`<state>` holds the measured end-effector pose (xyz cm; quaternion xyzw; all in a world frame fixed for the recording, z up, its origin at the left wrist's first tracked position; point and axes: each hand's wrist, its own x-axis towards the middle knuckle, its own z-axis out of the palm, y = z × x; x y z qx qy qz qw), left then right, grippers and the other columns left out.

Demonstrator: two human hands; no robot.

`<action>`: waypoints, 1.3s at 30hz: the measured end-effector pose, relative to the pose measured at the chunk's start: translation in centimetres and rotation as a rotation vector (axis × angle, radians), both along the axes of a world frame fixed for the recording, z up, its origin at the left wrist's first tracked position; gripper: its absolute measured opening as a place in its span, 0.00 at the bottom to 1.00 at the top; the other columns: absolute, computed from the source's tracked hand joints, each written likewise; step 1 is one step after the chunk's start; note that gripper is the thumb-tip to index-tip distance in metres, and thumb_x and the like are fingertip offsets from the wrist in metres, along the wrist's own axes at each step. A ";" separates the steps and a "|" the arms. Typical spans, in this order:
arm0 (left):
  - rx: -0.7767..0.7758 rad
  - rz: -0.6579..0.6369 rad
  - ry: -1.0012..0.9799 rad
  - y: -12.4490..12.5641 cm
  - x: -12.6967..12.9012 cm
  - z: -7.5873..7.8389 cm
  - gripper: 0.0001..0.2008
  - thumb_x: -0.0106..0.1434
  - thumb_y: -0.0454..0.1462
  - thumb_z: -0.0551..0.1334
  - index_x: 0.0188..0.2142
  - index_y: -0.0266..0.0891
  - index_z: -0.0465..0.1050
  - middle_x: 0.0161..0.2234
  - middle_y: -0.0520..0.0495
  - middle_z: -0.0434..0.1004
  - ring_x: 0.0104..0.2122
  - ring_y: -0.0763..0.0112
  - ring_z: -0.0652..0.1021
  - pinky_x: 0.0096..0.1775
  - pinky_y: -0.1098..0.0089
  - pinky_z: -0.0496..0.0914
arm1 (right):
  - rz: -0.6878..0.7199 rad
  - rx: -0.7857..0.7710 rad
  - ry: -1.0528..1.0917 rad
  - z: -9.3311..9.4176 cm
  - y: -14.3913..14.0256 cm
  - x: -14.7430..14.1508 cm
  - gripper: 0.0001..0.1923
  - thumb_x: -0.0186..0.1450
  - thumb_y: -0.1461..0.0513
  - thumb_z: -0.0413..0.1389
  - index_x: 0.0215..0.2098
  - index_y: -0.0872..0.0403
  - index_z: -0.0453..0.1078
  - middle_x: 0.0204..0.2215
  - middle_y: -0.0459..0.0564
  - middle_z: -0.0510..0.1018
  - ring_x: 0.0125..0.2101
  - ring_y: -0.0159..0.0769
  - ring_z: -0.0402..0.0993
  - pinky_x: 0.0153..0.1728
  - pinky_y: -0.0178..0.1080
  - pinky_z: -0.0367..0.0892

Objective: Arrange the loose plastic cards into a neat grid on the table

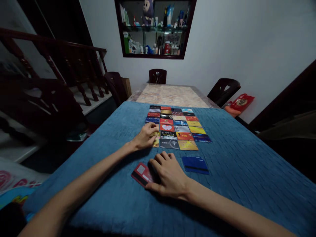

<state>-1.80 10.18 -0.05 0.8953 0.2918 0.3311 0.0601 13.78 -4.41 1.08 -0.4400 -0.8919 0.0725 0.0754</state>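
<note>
My left hand [146, 135] is at the left edge of the laid-out cards, fingers bent and closed on a yellow card [156, 142] that it partly covers. Nearer to me, my right hand [170, 176] curls over a red card [143, 174] with a black stripe, thumb along its near edge. The red card lies tilted, back side up, and its right part is hidden under the hand. To the right of that hand lies a blue card [195, 165] with a dark stripe. Several colourful cards, among them a dark grey card [169, 144] and a gold card [188, 145], form rows and columns.
A blue cloth [111, 204] covers the near part of the table, with a patterned tabletop [168, 93] beyond. Dark wooden chairs stand around it, one at the far end [157, 77] and one at right [223, 90]. A red bag [240, 103] sits beside the wall.
</note>
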 end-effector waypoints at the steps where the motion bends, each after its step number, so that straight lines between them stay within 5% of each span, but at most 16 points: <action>1: -0.002 -0.015 -0.007 -0.7 0.3 0.0 0.12 0.61 0.30 0.59 0.43 0.38 0.76 0.49 0.41 0.71 0.50 0.60 0.74 0.54 0.57 0.71 | -0.001 -0.010 -0.007 0.1 -0.2 -0.1 0.32 0.61 0.39 0.56 0.49 0.55 0.71 0.45 0.60 0.75 0.46 0.53 0.65 0.44 0.53 0.58; 14: -0.080 -0.061 -0.053 -3.8 0.6 -2.1 0.08 0.63 0.29 0.59 0.39 0.38 0.76 0.46 0.41 0.73 0.48 0.63 0.76 0.51 0.61 0.73 | 0.015 0.003 -0.038 0.1 -1.1 -0.8 0.22 0.60 0.50 0.56 0.46 0.55 0.72 0.45 0.62 0.76 0.46 0.54 0.65 0.46 0.54 0.60; 23: -0.232 -0.142 -0.113 -5.0 0.5 -0.6 0.08 0.65 0.33 0.59 0.34 0.39 0.77 0.37 0.46 0.78 0.40 0.66 0.78 0.46 0.64 0.73 | -0.026 0.113 0.010 -0.2 1.6 3.9 0.20 0.62 0.56 0.55 0.50 0.54 0.72 0.46 0.58 0.75 0.47 0.50 0.64 0.47 0.50 0.58; 31: -0.188 -0.339 0.142 -6.3 0.4 -0.1 0.11 0.62 0.41 0.64 0.40 0.35 0.75 0.39 0.42 0.76 0.39 0.63 0.75 0.43 0.64 0.70 | 0.003 0.110 0.141 -1.4 2.5 6.8 0.17 0.63 0.56 0.57 0.48 0.54 0.74 0.43 0.55 0.77 0.45 0.48 0.64 0.47 0.50 0.60; 39: -0.193 -0.371 0.176 -6.3 0.3 -0.2 0.11 0.57 0.31 0.59 0.40 0.36 0.73 0.39 0.43 0.75 0.39 0.65 0.74 0.42 0.66 0.70 | 0.070 0.145 0.331 -1.9 2.7 7.8 0.11 0.65 0.60 0.56 0.44 0.53 0.75 0.38 0.51 0.80 0.43 0.43 0.67 0.47 0.49 0.63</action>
